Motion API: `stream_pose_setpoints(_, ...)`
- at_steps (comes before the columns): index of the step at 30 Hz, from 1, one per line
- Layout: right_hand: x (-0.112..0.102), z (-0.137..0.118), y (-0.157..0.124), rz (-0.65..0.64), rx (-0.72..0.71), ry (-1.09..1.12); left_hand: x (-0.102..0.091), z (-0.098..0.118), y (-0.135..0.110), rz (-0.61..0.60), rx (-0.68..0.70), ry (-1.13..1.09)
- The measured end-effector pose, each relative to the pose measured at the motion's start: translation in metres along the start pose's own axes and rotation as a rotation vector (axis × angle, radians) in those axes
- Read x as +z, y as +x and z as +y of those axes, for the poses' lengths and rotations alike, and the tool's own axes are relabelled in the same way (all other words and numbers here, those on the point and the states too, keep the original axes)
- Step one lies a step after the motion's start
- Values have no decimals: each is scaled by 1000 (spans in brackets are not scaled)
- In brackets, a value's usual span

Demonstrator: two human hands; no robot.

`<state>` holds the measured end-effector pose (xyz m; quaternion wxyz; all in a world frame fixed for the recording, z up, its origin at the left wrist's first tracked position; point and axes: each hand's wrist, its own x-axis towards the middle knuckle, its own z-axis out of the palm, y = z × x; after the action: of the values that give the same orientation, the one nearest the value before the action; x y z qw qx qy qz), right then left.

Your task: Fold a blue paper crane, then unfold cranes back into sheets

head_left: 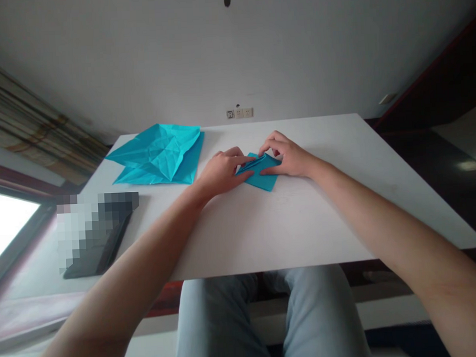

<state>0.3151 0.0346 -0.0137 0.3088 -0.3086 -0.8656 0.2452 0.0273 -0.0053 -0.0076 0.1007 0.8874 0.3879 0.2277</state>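
A small folded piece of blue paper (266, 181) lies on the white table (240, 231), with a raised fold along its upper part. My left hand (223, 170) grips its left end between the thumb and fingers. At the right end, my right hand (287, 155) pinches the raised flap, thumb on the near side and fingers curled over the far side. Parts of the paper's edges are hidden under my fingers.
At the back left lie creased, unfolded blue paper (158, 150) and a flat blue sheet (197, 159) beneath it. A dark device (106, 242), partly pixelated, rests near the left edge. The wall with sockets (239, 113) stands behind the table.
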Motion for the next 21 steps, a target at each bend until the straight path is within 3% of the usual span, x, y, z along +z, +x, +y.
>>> stream_pose_setpoints(9,1,1,-2,-60,49,0,-2,3,-2,-74,6,23)
stream_pose_setpoints(15,-2,7,-1,-78,43,-1,-3,-2,0,-54,32,-76)
stream_pose_setpoints(21,-2,5,-1,-80,84,13,-3,-4,2,-46,-74,-178)
